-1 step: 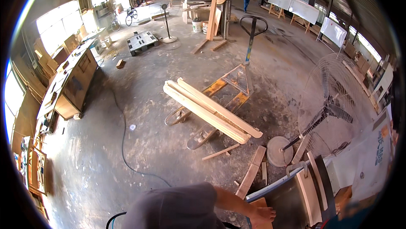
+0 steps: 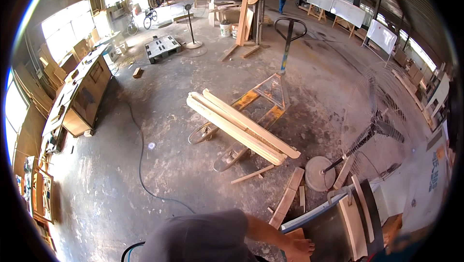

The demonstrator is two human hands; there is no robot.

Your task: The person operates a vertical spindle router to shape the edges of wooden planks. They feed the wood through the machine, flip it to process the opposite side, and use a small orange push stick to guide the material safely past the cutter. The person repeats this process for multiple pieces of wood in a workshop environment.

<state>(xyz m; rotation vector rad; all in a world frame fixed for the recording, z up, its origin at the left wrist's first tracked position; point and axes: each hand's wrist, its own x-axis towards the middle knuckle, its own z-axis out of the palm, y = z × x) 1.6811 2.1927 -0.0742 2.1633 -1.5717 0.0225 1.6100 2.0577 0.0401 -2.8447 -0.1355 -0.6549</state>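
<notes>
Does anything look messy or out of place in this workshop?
Loose wood scraps lie on the floor at odd angles near the fan; they look strewn, unlike the beams bunched together on the pallet truck.

Daylight floods through blown-out rectangular windows [image 2: 67, 24] at left, glaring off the scuffed grey concrete floor [image 2: 89, 204] beneath a dim, ribbed roof [image 2: 416, 13]; fisheye distortion bends edges.

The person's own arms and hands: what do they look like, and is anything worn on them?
The left arm has a plain grey short sleeve that leaves its lower part bare. The left hand shows no glove. The right hand cannot be made out.
</notes>
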